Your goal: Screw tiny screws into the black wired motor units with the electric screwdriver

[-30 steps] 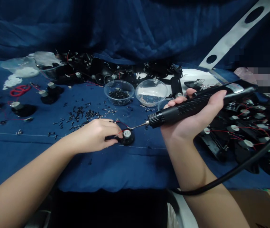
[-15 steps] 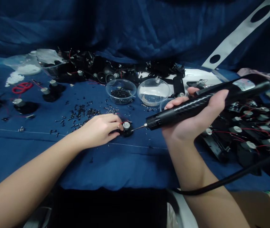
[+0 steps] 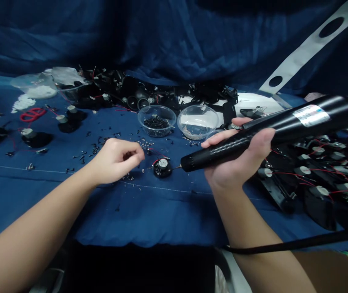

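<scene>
My right hand (image 3: pixel 238 156) is wrapped round a black electric screwdriver (image 3: pixel 272 132). The tool lies tilted, its bit pointing left and just short of a small round black part (image 3: pixel 161 167). This part has a white motor-like piece on top and red wires, and rests on the blue cloth with no hand on it. To its left hovers my left hand (image 3: pixel 117 160), thumb and index finger brought together. Whether something tiny is pinched there is hidden. Loose small screws (image 3: pixel 135 144) lie scattered beside and behind that hand.
Two clear bowls stand behind, one with black screws (image 3: pixel 156 122), the other with silver ones (image 3: pixel 194 132). Red-handled scissors (image 3: pixel 32 114) and wired black parts (image 3: pixel 36 137) lie left. More wired parts (image 3: pixel 320 190) crowd the right, and the screwdriver's cable (image 3: pixel 284 247) crosses my right forearm.
My left hand has let go of the round black part and moved left, its fingers curling in. The screwdriver's tip has backed slightly right, away from the part.
</scene>
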A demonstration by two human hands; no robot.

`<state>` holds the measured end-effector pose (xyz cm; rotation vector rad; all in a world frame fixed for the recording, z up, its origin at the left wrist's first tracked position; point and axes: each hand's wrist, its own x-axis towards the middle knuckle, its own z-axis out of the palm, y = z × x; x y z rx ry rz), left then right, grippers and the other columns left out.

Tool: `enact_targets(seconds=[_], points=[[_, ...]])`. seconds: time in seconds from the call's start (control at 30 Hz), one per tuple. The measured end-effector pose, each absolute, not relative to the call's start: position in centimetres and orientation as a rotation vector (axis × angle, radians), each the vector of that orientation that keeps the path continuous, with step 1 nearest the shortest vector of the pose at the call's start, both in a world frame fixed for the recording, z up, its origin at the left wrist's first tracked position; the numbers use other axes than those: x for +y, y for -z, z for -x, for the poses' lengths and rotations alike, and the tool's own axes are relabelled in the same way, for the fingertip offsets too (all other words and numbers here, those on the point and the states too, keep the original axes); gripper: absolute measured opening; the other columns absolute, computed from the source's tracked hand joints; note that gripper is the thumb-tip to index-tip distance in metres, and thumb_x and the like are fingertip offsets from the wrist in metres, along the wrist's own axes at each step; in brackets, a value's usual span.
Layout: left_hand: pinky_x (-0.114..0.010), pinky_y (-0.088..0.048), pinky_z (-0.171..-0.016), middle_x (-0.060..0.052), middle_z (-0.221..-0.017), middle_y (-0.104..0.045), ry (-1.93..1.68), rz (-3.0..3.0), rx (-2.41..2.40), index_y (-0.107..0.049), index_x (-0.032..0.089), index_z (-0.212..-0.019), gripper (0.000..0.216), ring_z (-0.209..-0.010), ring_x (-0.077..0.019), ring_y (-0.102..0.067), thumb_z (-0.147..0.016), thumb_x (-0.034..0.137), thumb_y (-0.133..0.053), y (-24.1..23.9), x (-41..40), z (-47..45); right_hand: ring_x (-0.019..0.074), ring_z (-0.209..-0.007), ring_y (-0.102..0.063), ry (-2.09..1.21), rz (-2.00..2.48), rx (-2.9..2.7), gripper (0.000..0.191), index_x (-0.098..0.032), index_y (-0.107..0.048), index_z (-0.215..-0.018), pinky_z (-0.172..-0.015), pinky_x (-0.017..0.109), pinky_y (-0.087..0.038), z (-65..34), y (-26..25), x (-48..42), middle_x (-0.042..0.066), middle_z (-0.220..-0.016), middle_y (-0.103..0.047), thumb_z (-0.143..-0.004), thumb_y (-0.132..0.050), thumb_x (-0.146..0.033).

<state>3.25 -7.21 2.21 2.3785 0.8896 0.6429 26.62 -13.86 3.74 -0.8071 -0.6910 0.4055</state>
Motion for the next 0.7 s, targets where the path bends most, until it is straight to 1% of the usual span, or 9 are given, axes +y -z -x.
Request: enact_targets(seconds=[0.1, 0.17, 0.2, 0.27, 0.37, 0.47, 0.57, 0.63, 0.7], points=[[-0.027, -0.051, -0.06, 0.0, -0.074, -0.073, -0.776, -2.13, 1.113, -0.074, 0.019, -0.11, 0.029, -0.061, -0.0141, -0.063, -0.098, 0.037, -0.055, -0.9, -7.0, -4.0, 0.0135, -0.043, -0.062, -0.396, 0.785, -0.71, 0.041, -0.023, -0.064, -0.096, -0.045, 0.026, -0.047, -26.8, -3.8, -13.8, -0.006, -0.053, -0.062, -0.098, -0.048, -0.061], [-0.027, -0.055, -0.061, -0.001, -0.081, -0.076, -0.78, -2.015, 1.077, -0.072, 0.019, -0.121, 0.032, -0.065, -0.0148, -0.067, -0.099, 0.036, -0.054, -0.4, -7.0, -4.4, 0.0138, -0.044, -0.062, -0.397, 0.777, -0.734, 0.041, -0.022, -0.063, -0.097, -0.046, 0.026, -0.048, -26.8, -3.7, -13.8, -0.005, -0.054, -0.064, -0.098, -0.049, -0.061], [-0.027, -0.056, -0.063, -0.002, -0.084, -0.077, -0.775, -1.985, 1.046, -0.073, 0.019, -0.119, 0.032, -0.069, -0.0152, -0.068, -0.099, 0.036, -0.054, -0.3, -7.0, -4.5, 0.014, -0.044, -0.063, -0.398, 0.775, -0.744, 0.042, -0.023, -0.063, -0.097, -0.046, 0.027, -0.049, -26.8, -3.6, -13.8, -0.005, -0.054, -0.064, -0.098, -0.05, -0.062], [-0.027, -0.059, -0.067, -0.004, -0.089, -0.08, -0.762, -1.977, 1.002, -0.078, 0.019, -0.11, 0.03, -0.075, -0.0165, -0.071, -0.097, 0.034, -0.056, -0.6, -7.1, -4.4, 0.0139, -0.045, -0.063, -0.394, 0.781, -0.752, 0.044, -0.023, -0.063, -0.097, -0.047, 0.027, -0.05, -26.9, -3.5, -13.8, -0.006, -0.055, -0.064, -0.097, -0.051, -0.066], [-0.029, -0.061, -0.073, -0.005, -0.092, -0.082, -0.727, -2.083, 0.929, -0.082, 0.019, -0.098, 0.022, -0.081, -0.0185, -0.074, -0.092, 0.033, -0.065, -1.3, -6.9, -3.6, 0.0139, -0.046, -0.064, -0.392, 0.784, -0.778, 0.048, -0.023, -0.063, -0.098, -0.047, 0.028, -0.05, -27.1, -3.2, -13.8, -0.006, -0.056, -0.064, -0.095, -0.053, -0.07], [-0.026, -0.06, -0.068, -0.004, -0.092, -0.083, -0.652, -2.233, 0.776, -0.083, 0.021, -0.104, 0.021, -0.077, -0.0166, -0.074, -0.09, 0.029, -0.069, -2.0, -6.4, -2.5, 0.0147, -0.046, -0.065, -0.392, 0.773, -0.805, 0.048, -0.023, -0.063, -0.1, -0.045, 0.028, -0.05, -27.4, -3.2, -13.8, -0.006, -0.057, -0.065, -0.096, -0.054, -0.069], [-0.026, -0.058, -0.066, -0.004, -0.093, -0.08, -0.697, -2.422, 0.673, -0.08, 0.021, -0.116, 0.029, -0.074, -0.015, -0.07, -0.089, 0.026, -0.07, -2.6, -6.3, -1.9, 0.0156, -0.044, -0.065, -0.376, 0.753, -0.797, 0.045, -0.021, -0.063, -0.099, -0.042, 0.028, -0.048, -27.5, -3.3, -13.8, -0.004, -0.055, -0.066, -0.098, -0.052, -0.064], [-0.03, -0.059, -0.073, -0.005, -0.098, -0.077, -0.812, -2.572, 0.615, -0.076, 0.022, -0.123, 0.036, -0.082, -0.0173, -0.07, -0.087, 0.026, -0.073, -2.9, -6.7, -1.9, 0.0158, -0.043, -0.064, -0.369, 0.743, -0.793, 0.044, -0.02, -0.063, -0.098, -0.041, 0.028, -0.047, -27.5, -3.4, -13.7, -0.004, -0.055, -0.066, -0.098, -0.052, -0.063], [-0.035, -0.06, -0.083, -0.008, -0.108, -0.074, -0.887, -2.691, 0.536, -0.074, 0.023, -0.126, 0.039, -0.095, -0.0212, -0.07, -0.087, 0.026, -0.074, -3.0, -7.2, -2.3, 0.0153, -0.044, -0.064, -0.356, 0.744, -0.797, 0.044, -0.02, -0.064, -0.098, -0.042, 0.028, -0.048, -27.5, -3.4, -13.7, -0.004, -0.054, -0.066, -0.099, -0.052, -0.063]])
